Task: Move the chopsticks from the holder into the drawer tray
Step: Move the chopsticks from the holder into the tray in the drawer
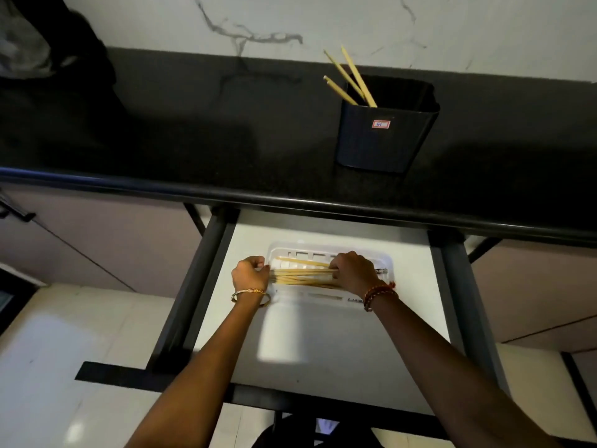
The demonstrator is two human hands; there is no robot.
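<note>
Both hands are working in the open drawer (323,350), near side of frame. The left hand (250,273) is curling closed around the left ends of a bundle of pale wooden chopsticks (303,276). The right hand (353,271) is pressing down closed over the same bundle near its middle. The sticks are lying sideways, slightly fanned, inside a white rectangular plastic tray (384,258) with rounded corners and slotted walls, sitting on the drawer's smooth white floor. Four more thin, straight chopsticks (352,76) are leaning left in a glossy black rounded-square holder (381,137), standing on the far dark speckled worktop (193,140). A small red-bordered label is showing on the holder's near face.
</note>
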